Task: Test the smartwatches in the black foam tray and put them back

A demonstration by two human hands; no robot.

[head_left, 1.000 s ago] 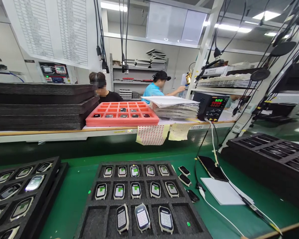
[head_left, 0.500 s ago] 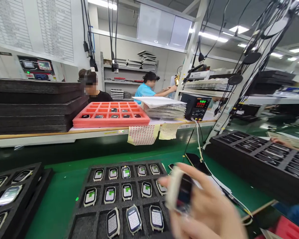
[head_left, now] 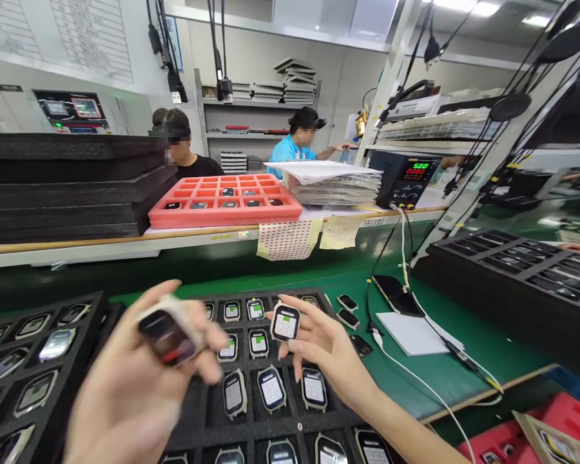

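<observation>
My left hand point(head_left: 120, 386), blurred, grips a smartwatch case point(head_left: 167, 336) whose screen is dark with a reddish patch. It is raised over the left part of the black foam tray point(head_left: 275, 424). My right hand point(head_left: 341, 354) pinches another smartwatch point(head_left: 285, 322) by its edges, its screen showing a white and green grid. That watch is above the tray's upper rows. Several strapless watches lie face up in the tray's compartments, many with lit screens, such as a watch point(head_left: 271, 388) in a lower row. My hands hide part of the tray.
Another foam tray of watches point(head_left: 58, 345) lies at left. Two small dark watches point(head_left: 348, 309), a phone point(head_left: 396, 295), white paper point(head_left: 410, 332) and cables are on the right. The shelf holds a red tray point(head_left: 222, 218) and a power supply point(head_left: 406, 180). Two people sit beyond.
My left hand has come into view with a dark-screened watch. My right hand, earlier nearer with a dark-faced watch, now is farther left with a lit one. The view has shifted slightly.
</observation>
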